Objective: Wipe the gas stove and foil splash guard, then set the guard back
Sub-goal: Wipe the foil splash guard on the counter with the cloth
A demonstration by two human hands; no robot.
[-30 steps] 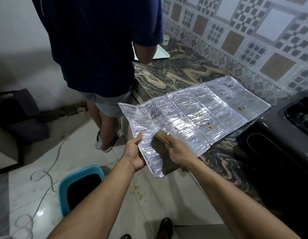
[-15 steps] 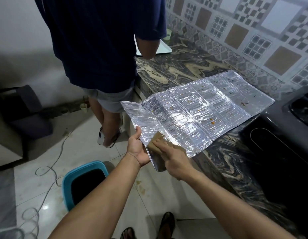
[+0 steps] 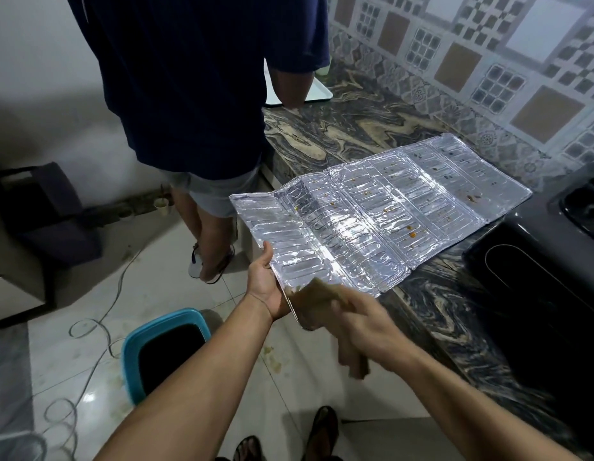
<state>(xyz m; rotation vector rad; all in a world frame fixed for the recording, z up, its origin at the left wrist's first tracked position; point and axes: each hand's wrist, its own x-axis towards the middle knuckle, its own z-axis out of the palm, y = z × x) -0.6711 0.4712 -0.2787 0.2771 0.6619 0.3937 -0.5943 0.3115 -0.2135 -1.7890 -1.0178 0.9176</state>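
Note:
The silver foil splash guard (image 3: pixel 372 214) lies unfolded across the marbled counter, its near end hanging over the edge. Orange-brown food spots dot its ribbed panels. My left hand (image 3: pixel 265 284) holds the overhanging near edge from the left, thumb on top. My right hand (image 3: pixel 362 324) grips a brownish cloth (image 3: pixel 322 294) at the guard's near corner; the hand and cloth are motion-blurred. The black gas stove (image 3: pixel 538 277) sits to the right, under the guard's far end.
Another person in a dark blue shirt (image 3: pixel 195 78) stands at the counter just left of the guard. A teal bin (image 3: pixel 162 347) stands on the tiled floor below my left arm. Cables (image 3: pixel 89 327) trail across the floor. A white tray (image 3: pixel 319 91) sits far back on the counter (image 3: pixel 349 134).
My right hand with the cloth has swept down toward me, from on the guard's panel to its near corner. My left hand keeps its hold on the edge.

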